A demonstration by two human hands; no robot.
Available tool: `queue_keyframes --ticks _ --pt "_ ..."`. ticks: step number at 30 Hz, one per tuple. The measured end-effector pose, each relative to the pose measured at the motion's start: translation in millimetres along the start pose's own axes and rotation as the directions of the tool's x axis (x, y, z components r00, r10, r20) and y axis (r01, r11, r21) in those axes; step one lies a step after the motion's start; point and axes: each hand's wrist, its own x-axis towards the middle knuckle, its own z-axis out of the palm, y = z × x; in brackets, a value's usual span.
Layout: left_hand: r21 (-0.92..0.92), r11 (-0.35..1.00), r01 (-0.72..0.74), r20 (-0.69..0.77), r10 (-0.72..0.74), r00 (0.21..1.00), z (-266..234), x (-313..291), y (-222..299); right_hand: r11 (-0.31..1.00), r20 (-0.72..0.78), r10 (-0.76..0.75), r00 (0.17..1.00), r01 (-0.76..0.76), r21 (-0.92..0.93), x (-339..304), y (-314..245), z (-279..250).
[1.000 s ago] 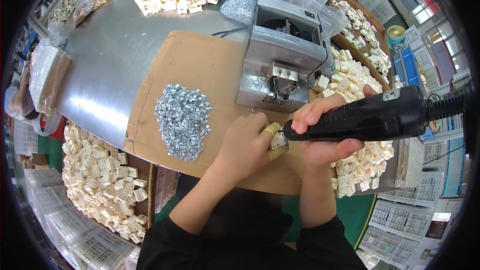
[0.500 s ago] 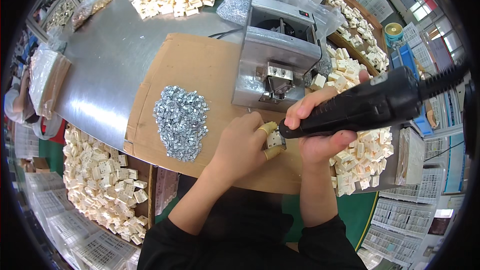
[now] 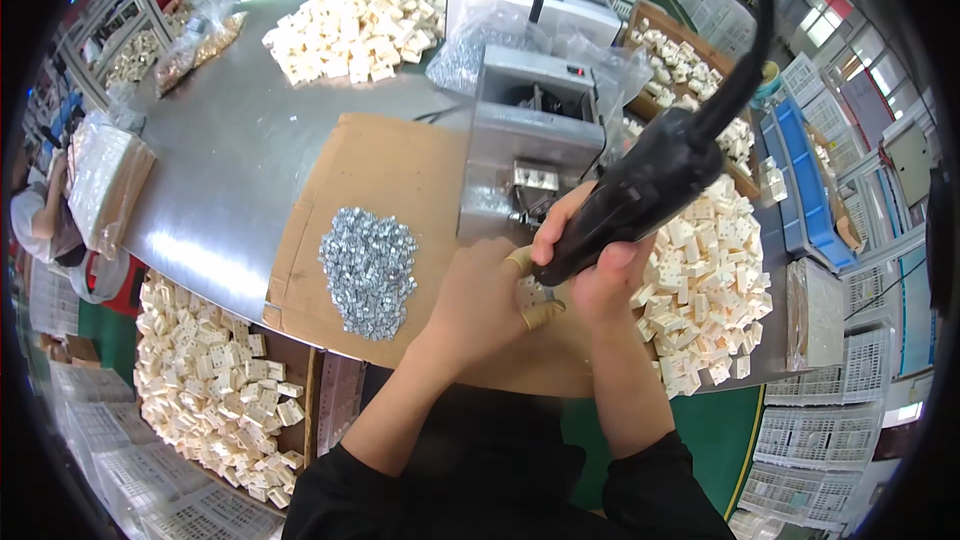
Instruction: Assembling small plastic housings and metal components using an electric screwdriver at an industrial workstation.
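Holding a cream block [image 3: 531,294] at the left hand's [image 3: 478,292] fingertips, close to the tip of a black driver [image 3: 640,198]

The left hand is closed on the small block, pinching it between thumb and forefinger, both wearing yellow finger covers [image 3: 543,315]. The block sits to the right of the palm, over a sheet of brown cardboard [image 3: 325,180], with part of its pale face showing between the two covered digits.

The right hand [image 3: 598,292] is wrapped around the driver, fingers on the far side and thumb along the near side. The tool slants down to the left from its dark cable [image 3: 745,70], and its lower end comes right up to the block's upper right. Whether the bit touches the block cannot be told, as the tool's nose and the fingers hide that spot.

Just beyond the two hands stands a boxy metal machine [image 3: 530,125]. Left of the left hand, a heap of small metal pieces [image 3: 368,273] lies on the cardboard. Right of the right hand, a large pile of similar cream blocks [image 3: 705,285] spreads over the steel tabletop [image 3: 215,175]. Another pile of blocks [image 3: 355,25] lies at the far side, near a clear plastic bag [image 3: 470,50].
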Motion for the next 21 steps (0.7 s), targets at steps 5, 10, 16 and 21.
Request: queue_keyframes --ticks 5,10,16,21 --pt "-0.288 0.956 0.051 -0.019 -0.059 0.998 -10.0 11.5 17.2 0.963 0.087 0.011 0.996 -0.034 0.266 -4.1 -2.5 -6.3" --pt "-0.118 0.992 0.042 -0.144 -0.059 0.988 0.5 4.8 14.0 0.996 0.027 -0.018 0.999 0.020 -0.092 0.8 -18.4 1.8" --pt "-0.043 0.996 0.072 -0.200 -0.080 0.977 21.0 -0.7 16.7 0.975 -0.042 0.160 0.986 -0.165 -0.152 7.2 -34.3 12.4" --pt "-0.086 0.990 0.112 -0.144 -0.124 0.982 13.4 -8.1 14.3 0.988 -0.084 0.105 0.991 -0.113 -0.105 11.0 -29.5 1.7"
